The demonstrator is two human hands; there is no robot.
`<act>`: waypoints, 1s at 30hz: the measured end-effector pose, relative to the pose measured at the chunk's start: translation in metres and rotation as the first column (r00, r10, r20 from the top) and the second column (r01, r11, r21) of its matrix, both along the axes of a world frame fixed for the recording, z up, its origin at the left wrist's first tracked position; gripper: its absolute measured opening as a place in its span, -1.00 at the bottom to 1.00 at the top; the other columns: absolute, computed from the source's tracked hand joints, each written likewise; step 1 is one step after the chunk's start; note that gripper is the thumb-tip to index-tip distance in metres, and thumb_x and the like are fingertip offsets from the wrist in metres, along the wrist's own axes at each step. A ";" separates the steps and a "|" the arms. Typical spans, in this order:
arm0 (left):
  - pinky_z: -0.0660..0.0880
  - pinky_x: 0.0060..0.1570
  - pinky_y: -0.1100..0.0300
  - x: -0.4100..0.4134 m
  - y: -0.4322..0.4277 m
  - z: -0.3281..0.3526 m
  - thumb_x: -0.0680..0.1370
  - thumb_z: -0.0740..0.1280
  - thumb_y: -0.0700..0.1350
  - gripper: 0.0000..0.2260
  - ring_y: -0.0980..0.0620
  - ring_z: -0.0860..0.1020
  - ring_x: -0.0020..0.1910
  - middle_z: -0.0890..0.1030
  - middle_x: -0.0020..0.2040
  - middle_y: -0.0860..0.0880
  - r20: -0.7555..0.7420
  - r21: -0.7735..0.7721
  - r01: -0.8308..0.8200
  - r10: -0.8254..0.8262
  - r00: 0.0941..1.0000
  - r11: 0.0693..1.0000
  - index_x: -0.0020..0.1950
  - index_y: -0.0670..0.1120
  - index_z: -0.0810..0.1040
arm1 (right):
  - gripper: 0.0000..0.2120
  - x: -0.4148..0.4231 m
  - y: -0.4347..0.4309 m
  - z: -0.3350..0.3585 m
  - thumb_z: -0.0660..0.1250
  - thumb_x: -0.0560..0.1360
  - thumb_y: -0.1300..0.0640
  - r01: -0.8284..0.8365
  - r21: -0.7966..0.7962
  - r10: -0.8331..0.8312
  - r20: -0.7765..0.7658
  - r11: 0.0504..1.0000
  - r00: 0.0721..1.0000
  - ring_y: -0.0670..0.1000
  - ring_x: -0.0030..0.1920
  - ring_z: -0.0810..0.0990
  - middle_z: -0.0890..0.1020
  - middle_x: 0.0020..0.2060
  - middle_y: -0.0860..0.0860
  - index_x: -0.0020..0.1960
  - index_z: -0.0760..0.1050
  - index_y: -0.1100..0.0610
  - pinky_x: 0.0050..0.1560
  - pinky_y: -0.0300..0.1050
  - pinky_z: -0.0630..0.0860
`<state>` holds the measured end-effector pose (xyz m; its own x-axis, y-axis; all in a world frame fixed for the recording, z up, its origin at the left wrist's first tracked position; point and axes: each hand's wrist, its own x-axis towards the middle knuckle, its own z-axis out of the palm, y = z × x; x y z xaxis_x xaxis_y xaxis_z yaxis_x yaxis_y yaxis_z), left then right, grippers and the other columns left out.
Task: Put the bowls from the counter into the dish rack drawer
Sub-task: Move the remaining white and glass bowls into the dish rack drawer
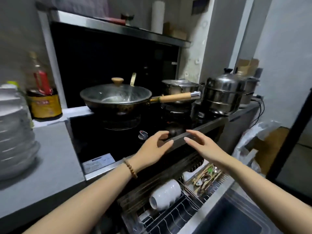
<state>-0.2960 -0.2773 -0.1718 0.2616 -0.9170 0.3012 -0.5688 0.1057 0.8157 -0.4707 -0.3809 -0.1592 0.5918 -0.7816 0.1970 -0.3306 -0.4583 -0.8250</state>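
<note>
A grey stone-look counter point(55, 157) is running along the left of a dim kitchen, meeting a black glass cooktop point(94, 146). On the cooktop a dark wok with a glass lid and wooden handle point(116, 98) is sitting beside a stacked stainless-steel steamer pot point(222, 97). Below the cooktop's front edge, the pulled-out wire dish rack drawer point(177, 215) is standing open, with white ceramic bowls point(164, 194) already lying on edge in its tines. The task's tall stack of white ceramic bowls point(15, 141) is waiting on the counter at far left, well apart from both hands and blurred at the frame's edge. The person's left hand point(152, 147), wearing a wooden bead bracelet point(130, 168), and right hand point(204, 147) are hovering near each other over the cooktop's front edge. Their fingers are loosely spread and gently curved, gripping nothing. The stack is likely heavy taken whole, and the glazed bowls are looking stiff, slick and breakable. Taking a few at a time, fingers under the base and thumbs over the rim, is looking the safest hold.
</note>
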 end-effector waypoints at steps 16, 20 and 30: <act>0.30 0.33 0.18 0.167 0.200 0.163 0.51 0.29 0.13 -0.47 0.07 0.36 0.37 0.43 0.39 0.03 0.421 -0.255 -0.427 0.497 0.759 0.867 0.44 0.03 0.29 | -0.46 0.167 0.109 0.137 0.32 0.43 -0.19 -0.413 -0.259 0.431 0.015 0.873 0.902 -0.07 0.40 0.32 0.40 0.36 -0.10 0.38 0.32 -0.15 0.39 -0.09 0.28; 0.27 0.24 0.27 0.203 0.241 0.166 0.50 0.31 0.14 -0.50 0.10 0.36 0.36 0.43 0.38 0.06 0.406 -0.245 -0.522 0.575 0.710 0.817 0.40 0.05 0.34 | -0.45 0.215 0.138 0.141 0.34 0.42 -0.21 -0.468 -0.265 0.485 -0.001 0.843 0.874 -0.05 0.39 0.35 0.38 0.39 -0.11 0.37 0.32 -0.16 0.39 -0.03 0.32; 0.35 0.28 0.16 0.265 0.286 0.142 0.33 0.32 0.36 -0.25 0.06 0.36 0.36 0.36 0.44 0.05 0.252 -0.059 -0.645 0.637 0.729 0.762 0.44 0.08 0.28 | -0.47 0.308 0.191 0.132 0.35 0.48 -0.08 -0.615 -0.214 0.630 0.001 0.758 0.776 -0.16 0.27 0.42 0.39 0.36 -0.09 0.41 0.31 -0.06 0.17 -0.41 0.41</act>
<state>-0.0308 0.0086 -0.0296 0.7129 -0.5681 0.4111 -0.6700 -0.3787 0.6385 -0.1626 -0.1904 -0.0274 0.9137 -0.1870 0.3607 0.1377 -0.6928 -0.7079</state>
